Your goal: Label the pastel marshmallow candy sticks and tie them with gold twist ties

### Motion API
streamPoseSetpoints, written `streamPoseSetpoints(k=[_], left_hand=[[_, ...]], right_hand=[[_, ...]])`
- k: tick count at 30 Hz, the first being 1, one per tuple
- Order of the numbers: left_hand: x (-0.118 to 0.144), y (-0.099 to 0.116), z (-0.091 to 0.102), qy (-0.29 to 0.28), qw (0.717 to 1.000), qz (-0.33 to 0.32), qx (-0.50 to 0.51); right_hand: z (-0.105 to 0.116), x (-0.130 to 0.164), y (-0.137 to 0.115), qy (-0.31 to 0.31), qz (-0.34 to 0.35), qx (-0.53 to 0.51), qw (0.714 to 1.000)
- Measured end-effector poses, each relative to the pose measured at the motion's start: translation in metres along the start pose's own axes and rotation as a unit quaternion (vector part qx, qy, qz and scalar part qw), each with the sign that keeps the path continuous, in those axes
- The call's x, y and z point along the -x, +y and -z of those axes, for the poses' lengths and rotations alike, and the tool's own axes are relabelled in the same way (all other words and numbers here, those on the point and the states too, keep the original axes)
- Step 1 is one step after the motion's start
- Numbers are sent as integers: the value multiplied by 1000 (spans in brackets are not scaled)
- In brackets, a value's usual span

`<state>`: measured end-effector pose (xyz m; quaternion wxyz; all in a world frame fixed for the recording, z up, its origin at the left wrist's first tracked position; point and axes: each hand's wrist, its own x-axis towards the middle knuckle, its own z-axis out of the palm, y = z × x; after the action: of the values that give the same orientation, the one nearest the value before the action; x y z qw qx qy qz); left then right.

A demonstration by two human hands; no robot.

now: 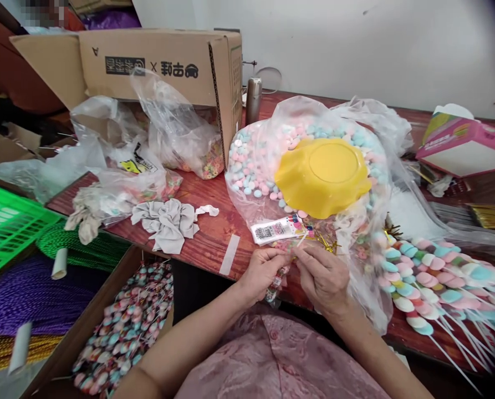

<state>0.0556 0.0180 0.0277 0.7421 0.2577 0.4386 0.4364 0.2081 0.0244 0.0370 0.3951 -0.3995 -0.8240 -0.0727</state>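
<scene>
Both hands' grip (pixel 291 257) at cluttered red wooden table (pixel 214 235), white wall (pixel 355 44) behind.

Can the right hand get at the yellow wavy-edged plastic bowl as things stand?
Probably yes. The yellow wavy-edged plastic bowl sits upside down on top of the clear bag of pastel candies, uncovered, just beyond the right hand. That hand is pinching a thin stick, though, so its grip is occupied.
</scene>
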Motion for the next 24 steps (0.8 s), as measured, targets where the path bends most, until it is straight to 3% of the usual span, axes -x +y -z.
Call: streamPoseSetpoints(k=[7, 13, 20, 24], left_hand=[[-3, 3, 2, 32, 999, 3, 43], [3, 4, -3, 4, 1000, -14, -1], [1, 0, -3, 44, 995, -88, 7], [5, -2, 3, 43, 995, -88, 4]], right_hand=[[4, 9, -15, -57, 72, -63, 994], [14, -7, -11, -64, -115, -164, 978], [-9, 6, -17, -132, -126, -148, 972], [-12, 10, -21, -156, -172, -192, 954]])
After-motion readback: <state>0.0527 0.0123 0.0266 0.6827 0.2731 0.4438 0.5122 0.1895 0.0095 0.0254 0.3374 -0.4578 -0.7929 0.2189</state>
